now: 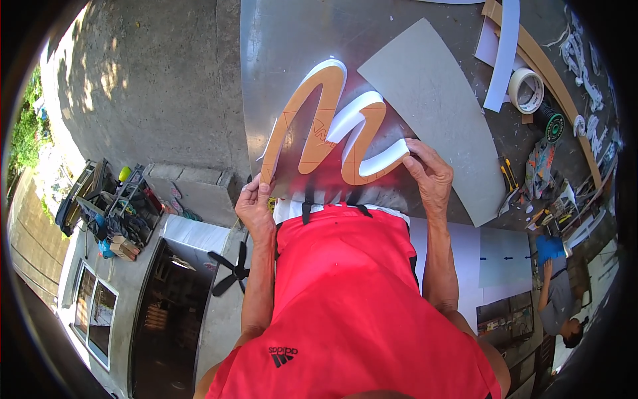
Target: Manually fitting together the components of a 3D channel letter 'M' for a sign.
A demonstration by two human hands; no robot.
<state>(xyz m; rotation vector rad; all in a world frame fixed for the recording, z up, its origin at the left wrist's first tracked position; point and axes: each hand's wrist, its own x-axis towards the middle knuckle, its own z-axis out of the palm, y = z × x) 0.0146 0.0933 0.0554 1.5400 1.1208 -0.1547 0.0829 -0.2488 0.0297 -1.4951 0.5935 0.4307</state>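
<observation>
A script-shaped sign letter (329, 93), with a flat orange-brown face and thin white side walls, is held in front of my body over the metal-topped table (286, 60). Pencil-like lines and red marks show on its face. At the lower left tip of the letter my left hand (255, 211) pinches it, thumb on the face. My right hand (435, 178) grips the curled right end between thumb and fingers. Parts of the fingers behind the letter are hidden.
A grey sheet (432, 113) lies right of the letter. Farther right are a white strip (503, 63), a brown curved strip (565, 93), a tape roll (526, 91), a green-and-black roll (551, 123) and scraps. Another person (561, 302) is at the far right; a black fan (232, 269) stands left.
</observation>
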